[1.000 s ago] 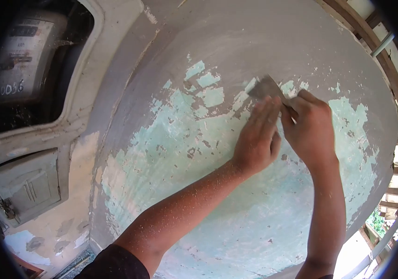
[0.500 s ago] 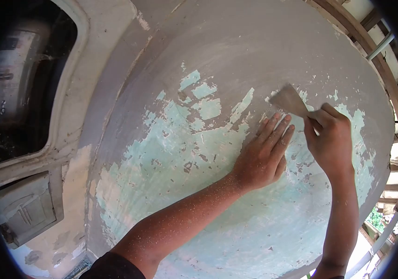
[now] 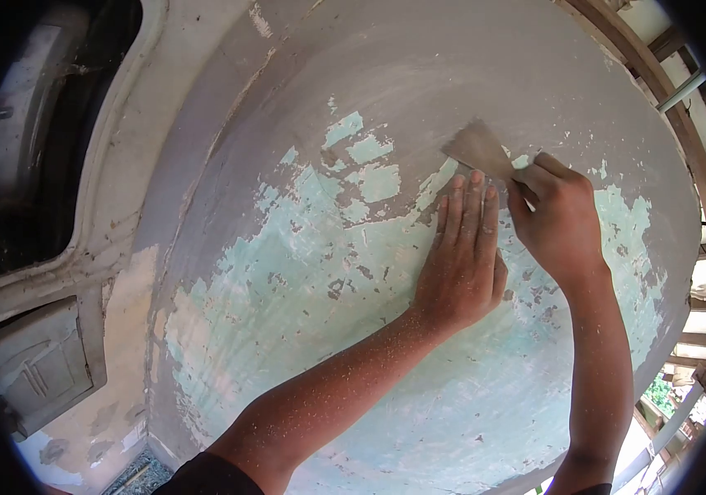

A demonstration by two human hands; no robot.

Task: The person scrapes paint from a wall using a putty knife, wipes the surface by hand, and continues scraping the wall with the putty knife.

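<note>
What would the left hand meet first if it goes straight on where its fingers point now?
Most likely the scraper blade, just beyond the fingertips of the left hand. Depth is unclear, so I cannot tell whether they already touch or would pass each other.

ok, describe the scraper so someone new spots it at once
Start at the big wall, where grey gives way to pale green. Right of centre, the right hand grips the scraper, its blade just above the flat left hand. It's the only hand tool in view: dull brownish, flaring away from the grip.
</note>
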